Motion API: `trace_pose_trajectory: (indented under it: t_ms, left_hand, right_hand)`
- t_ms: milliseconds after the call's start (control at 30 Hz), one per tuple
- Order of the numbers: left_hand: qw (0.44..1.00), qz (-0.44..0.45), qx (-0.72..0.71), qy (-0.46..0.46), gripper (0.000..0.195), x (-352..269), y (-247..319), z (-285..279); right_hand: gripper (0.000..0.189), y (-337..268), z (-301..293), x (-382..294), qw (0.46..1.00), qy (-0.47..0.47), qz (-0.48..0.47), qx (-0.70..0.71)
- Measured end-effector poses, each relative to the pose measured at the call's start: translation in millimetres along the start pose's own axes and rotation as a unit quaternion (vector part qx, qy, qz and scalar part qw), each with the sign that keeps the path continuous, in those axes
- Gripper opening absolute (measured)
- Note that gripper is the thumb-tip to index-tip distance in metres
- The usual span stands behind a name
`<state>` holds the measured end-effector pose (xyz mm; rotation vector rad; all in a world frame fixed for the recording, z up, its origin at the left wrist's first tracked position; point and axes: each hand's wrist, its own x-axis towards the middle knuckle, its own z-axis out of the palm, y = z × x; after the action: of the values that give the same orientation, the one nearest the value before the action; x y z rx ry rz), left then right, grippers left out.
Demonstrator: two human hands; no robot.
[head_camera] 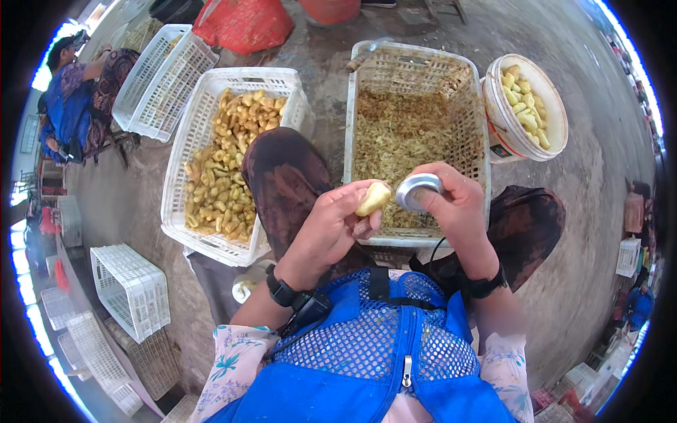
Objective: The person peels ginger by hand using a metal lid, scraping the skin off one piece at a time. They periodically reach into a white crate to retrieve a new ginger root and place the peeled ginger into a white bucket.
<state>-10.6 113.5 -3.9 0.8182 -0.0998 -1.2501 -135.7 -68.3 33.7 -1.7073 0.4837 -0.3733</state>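
Note:
My left hand (338,219) holds a pale, peeled piece of ginger root (374,199) between thumb and fingers. A round metal lid-like scraper (419,192) is gripped in my right hand (455,198), close to the ginger but apart from it. Both hands are above the near part of a white plastic crate (349,132) that holds peel scraps (404,132). To the left, another white crate (177,180) is filled with brownish ginger pieces (219,185). Pale peeled pieces (526,106) lie in a white bucket (502,127) at the right.
A knife-like tool (362,57) rests on the scrap crate's far left corner. Beyond are a red sack (243,26) and a red tub (330,10). White crates (158,79) stand near a seated person (74,106); an empty crate (132,291) lies at lower left.

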Motion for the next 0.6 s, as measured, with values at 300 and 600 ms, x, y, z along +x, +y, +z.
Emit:
trace_pose_trajectory:
  t_ms: [300,600]
  left_hand:
    - [0.993,0.028,0.064,0.097,0.023,6,-8,9]
    - [0.995,0.009,0.056,0.086,0.024,6,-7,9]
  right_hand:
    - [0.015,6,20,1,0.970,-0.054,-0.192,-0.141]
    - [0.015,5,20,1,0.991,-0.078,-0.088,-0.066]
